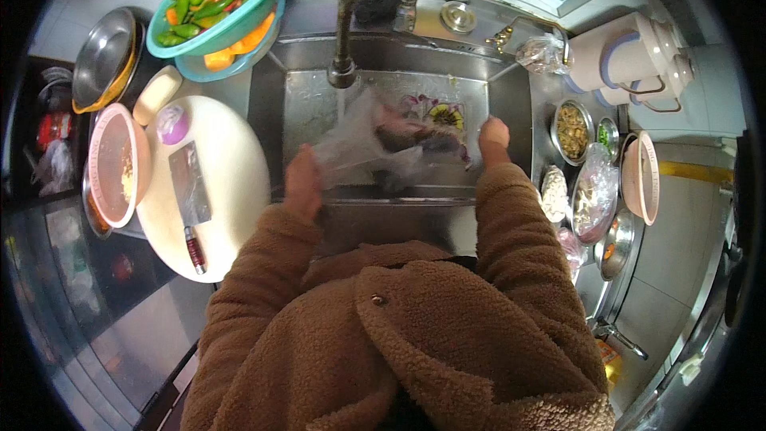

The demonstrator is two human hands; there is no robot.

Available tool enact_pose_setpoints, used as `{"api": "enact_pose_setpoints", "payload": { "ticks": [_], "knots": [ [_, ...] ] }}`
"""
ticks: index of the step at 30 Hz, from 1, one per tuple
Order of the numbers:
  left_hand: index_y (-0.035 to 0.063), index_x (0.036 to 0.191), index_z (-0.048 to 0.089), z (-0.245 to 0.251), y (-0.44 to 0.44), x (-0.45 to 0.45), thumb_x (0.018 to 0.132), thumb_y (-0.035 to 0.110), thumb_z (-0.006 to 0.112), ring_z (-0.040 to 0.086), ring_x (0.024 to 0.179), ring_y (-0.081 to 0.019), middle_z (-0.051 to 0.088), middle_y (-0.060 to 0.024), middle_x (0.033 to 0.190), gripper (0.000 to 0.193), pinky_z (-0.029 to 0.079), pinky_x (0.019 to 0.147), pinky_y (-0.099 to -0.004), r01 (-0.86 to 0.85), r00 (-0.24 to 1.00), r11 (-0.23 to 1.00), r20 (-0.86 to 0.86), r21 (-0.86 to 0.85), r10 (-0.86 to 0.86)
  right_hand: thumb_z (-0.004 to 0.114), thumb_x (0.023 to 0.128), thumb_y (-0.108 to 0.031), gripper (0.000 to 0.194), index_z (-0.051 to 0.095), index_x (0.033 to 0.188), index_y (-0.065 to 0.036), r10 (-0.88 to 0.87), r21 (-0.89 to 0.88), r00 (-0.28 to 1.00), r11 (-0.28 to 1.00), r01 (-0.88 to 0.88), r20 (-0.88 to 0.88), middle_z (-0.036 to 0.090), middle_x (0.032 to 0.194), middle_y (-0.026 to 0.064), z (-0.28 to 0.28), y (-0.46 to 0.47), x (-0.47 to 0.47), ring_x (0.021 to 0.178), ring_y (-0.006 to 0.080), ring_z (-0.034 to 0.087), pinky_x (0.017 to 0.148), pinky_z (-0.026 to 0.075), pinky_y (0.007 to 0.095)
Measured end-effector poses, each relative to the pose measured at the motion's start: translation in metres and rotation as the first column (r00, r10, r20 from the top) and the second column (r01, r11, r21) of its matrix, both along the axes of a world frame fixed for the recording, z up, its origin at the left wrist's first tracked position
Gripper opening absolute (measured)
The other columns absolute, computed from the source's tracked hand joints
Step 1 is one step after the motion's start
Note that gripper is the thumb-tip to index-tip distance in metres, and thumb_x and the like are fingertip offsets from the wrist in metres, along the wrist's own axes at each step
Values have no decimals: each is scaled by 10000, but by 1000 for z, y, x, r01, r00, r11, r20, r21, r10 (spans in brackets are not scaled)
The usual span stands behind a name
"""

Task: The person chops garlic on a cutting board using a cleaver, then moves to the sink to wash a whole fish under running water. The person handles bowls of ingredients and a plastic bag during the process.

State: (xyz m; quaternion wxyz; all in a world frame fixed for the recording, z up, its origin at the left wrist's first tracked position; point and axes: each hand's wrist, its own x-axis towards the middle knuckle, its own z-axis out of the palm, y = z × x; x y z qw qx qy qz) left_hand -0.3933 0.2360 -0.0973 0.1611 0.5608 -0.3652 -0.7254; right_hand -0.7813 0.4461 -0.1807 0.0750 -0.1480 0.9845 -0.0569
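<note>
My left hand [303, 182] is at the near left of the steel sink [311, 108], closed on the edge of a clear plastic bag [353, 143]. The bag spreads to the right over the sink and is blurred. Something pinkish and dark [404, 129] lies at its far end; I cannot tell what it is. My right hand [495, 133] is curled at the sink's right side, apart from the bag; whether it holds anything is not clear. Purple scraps [413, 102] and a yellow drain strainer [446, 115] show on the sink floor. The faucet [342, 72] hangs above.
At left, a round cutting board [233, 179] bears a cleaver [190, 185] and a purple onion [173, 124]. A turquoise basin [161, 24] of peppers stands behind. On the right are a metal bowl of food [573, 131], a plastic-covered dish [594, 191] and a pink basin [647, 179].
</note>
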Motion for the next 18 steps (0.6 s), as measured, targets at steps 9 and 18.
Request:
{"api": "enact_pose_setpoints", "payload": {
  "ticks": [9,18],
  "knots": [
    [78,1181,582,33,7,-35,1038,413,425,549,776,-132,609,-34,965,396,474,672,-318,-20,971,994,-237,104,44,574,871,-124,102,654,900,-69,690,-414,723,671,-615,43,681,951,152,30,-52,112,899,374,676,775,549,469],
    [87,1092,607,-3,4,-5,1044,427,401,519,766,-135,588,-12,925,401,458,687,-304,8,959,990,-279,-141,-47,504,934,-117,293,601,1187,-6,673,-737,571,656,-166,471,588,1240,227,56,-127,241,1190,374,538,989,441,451]
  ]
}}
